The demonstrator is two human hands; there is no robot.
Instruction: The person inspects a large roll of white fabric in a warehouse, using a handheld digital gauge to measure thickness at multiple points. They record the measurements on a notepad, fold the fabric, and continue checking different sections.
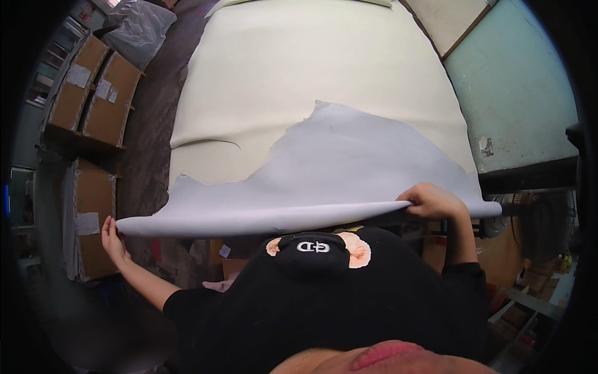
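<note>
A pale grey sheet that looks like a leather hide (349,153), ragged along its far edge, lies over a wide cream sheet (305,56). Its near edge is turned into a long roll (249,221) running across in front of my body. At the roll's left end, my left hand (114,242) rests against the tip with its fingers stretched out. Further right, my right hand (434,201) is closed on the hide's rolled edge, fingers bent over it. The roll continues past that hand to its right end. What lies inside the roll is hidden.
Brown cardboard boxes (112,96) stand along the left, with a clear plastic bag (138,28) behind them. A pale green surface (514,93) borders the sheets on the right. A dark-caged fan (545,221) is close to the roll's right end.
</note>
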